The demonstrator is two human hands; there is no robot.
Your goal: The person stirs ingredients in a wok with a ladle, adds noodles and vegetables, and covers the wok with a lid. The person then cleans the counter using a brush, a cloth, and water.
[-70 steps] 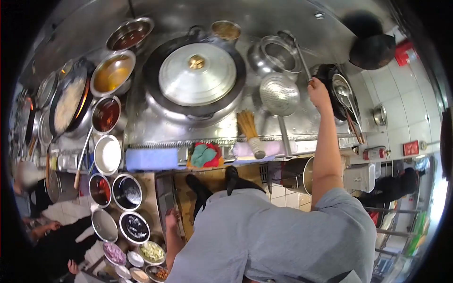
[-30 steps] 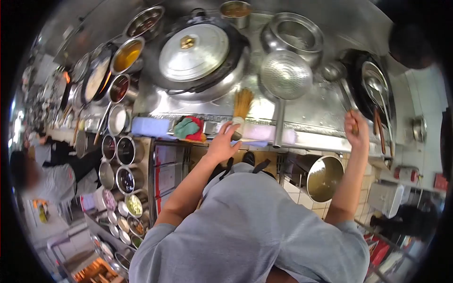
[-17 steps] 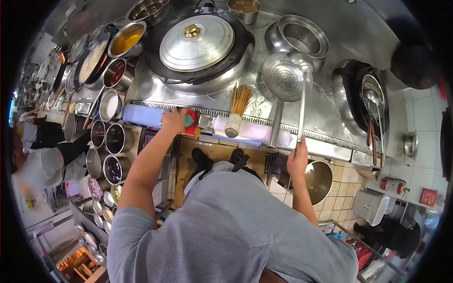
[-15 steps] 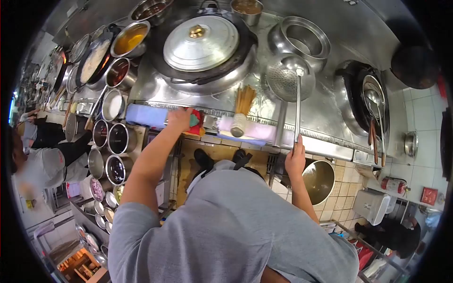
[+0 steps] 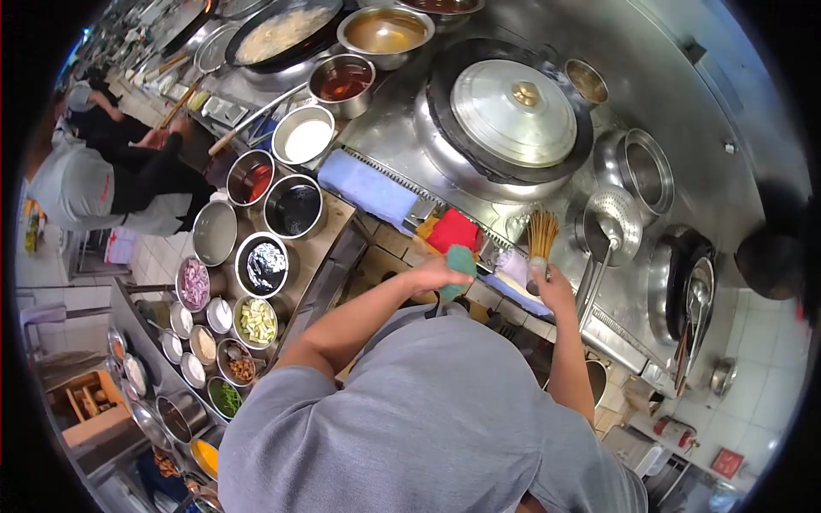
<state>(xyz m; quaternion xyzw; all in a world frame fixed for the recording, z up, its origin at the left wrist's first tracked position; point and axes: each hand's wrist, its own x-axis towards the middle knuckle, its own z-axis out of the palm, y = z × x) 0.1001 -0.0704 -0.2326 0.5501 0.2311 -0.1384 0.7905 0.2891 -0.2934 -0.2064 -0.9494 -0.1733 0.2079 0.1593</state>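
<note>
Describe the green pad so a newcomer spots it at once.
Find the large domed metal lid, then move down and left in the picture to the red cloth. Just below that cloth, the left hand grips the green pad. Its muted green sets it apart from the red cloth and the blue towel.

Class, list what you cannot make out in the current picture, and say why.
All in the head view:
- Contents of the wok: hidden under the metal lid.
- Part of the green pad: covered by the left hand.
- Far rim of the top bowl: cut off by the upper edge.
- Writing on the red sign: too small.
</note>
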